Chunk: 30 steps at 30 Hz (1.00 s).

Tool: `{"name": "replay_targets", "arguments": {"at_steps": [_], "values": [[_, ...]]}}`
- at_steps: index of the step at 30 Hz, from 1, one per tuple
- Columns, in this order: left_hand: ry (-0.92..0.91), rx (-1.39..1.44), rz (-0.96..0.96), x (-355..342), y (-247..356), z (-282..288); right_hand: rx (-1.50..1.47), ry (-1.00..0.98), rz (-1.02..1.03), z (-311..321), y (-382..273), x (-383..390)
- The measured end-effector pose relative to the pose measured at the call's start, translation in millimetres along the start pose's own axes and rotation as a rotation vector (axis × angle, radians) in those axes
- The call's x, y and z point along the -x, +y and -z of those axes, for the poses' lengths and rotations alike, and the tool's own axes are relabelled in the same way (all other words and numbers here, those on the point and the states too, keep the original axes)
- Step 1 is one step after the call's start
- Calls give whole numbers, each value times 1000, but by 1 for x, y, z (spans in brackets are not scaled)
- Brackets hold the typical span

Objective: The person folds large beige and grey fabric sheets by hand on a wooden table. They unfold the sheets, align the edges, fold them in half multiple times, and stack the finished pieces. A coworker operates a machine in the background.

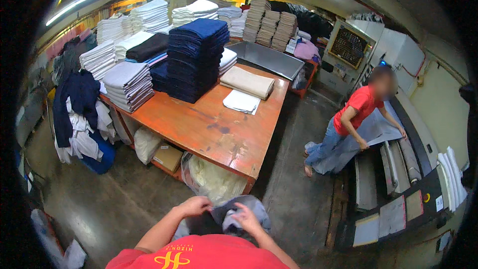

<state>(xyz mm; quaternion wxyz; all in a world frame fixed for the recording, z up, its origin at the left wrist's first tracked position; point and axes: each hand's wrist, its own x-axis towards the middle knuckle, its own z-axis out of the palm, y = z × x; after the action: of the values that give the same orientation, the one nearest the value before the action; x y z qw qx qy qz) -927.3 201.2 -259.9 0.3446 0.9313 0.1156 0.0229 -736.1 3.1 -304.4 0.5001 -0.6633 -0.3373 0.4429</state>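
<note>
Close to my body is a bundle of grey cloth (260,214), with a darker piece showing between my arms. My left hand (195,206) is closed, its fingers bent at the left edge of the bundle. On the other side my right hand (246,217) pinches the cloth, thumb and fingers close together. My red shirt hides the bundle's lower part. Just beyond my hands, a clear plastic bag of cream-coloured cloth (211,174) sits under the table's front corner.
A worn orange table (219,137) stands ahead, bearing a tall navy cloth stack (196,60), grey folded cloths (128,87) and a beige folded cloth (247,81). At right a co-worker (361,109) holds a pale sheet at a long pressing machine (398,164). Clothes hang left (77,114).
</note>
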Motion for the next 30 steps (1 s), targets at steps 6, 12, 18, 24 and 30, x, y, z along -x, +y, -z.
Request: {"name": "replay_targets", "arguments": {"at_steps": [6, 12, 18, 24, 30], "values": [[-230, -127, -59, -52, 65, -10, 132, -78, 108, -19, 18, -8], [-193, -55, 101, -35, 56, 17, -191, 53, 49, -3, 33, -5], [178, 624, 326, -13, 24, 7, -89, 107, 248, 2, 10, -8], [462, 1025, 531, -41, 25, -19, -77, 91, 245, -16, -28, -11], [351, 1096, 496, -62, 48, -45, 253, 474, 606, -14, -51, -17]]}}
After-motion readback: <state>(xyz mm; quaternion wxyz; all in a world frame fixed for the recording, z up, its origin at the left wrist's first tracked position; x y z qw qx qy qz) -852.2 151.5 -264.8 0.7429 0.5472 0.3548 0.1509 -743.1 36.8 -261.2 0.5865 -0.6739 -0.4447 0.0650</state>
